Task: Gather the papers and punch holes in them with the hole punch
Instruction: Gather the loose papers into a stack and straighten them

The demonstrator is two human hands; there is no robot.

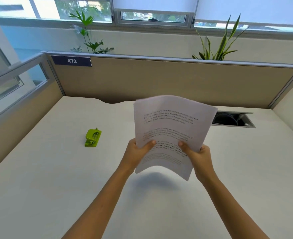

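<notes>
Two bare forearms nearest, reaching out over the pale desk. Left hand pinching the lower left side of the papers, thumb on the printed face, fingers hidden behind. Right hand pinching the lower right side the same way. Stack held clear above the desk, tilted away, its bottom edge sagging between the two grips and the top corners fanned out of line, so not yet squared.

Judged next: loosen both grips a little, stand the stack on one edge and tap it on the desk below the hands until all sheets sit flush. Keep thumbs low to let the sheets slide. Then pass the stack to one hand before reaching out.

Green hole punch well off to the left of the left hand, resting on the desk, untouched. Open cable slot beyond the right hand; best kept away from when tapping.
</notes>
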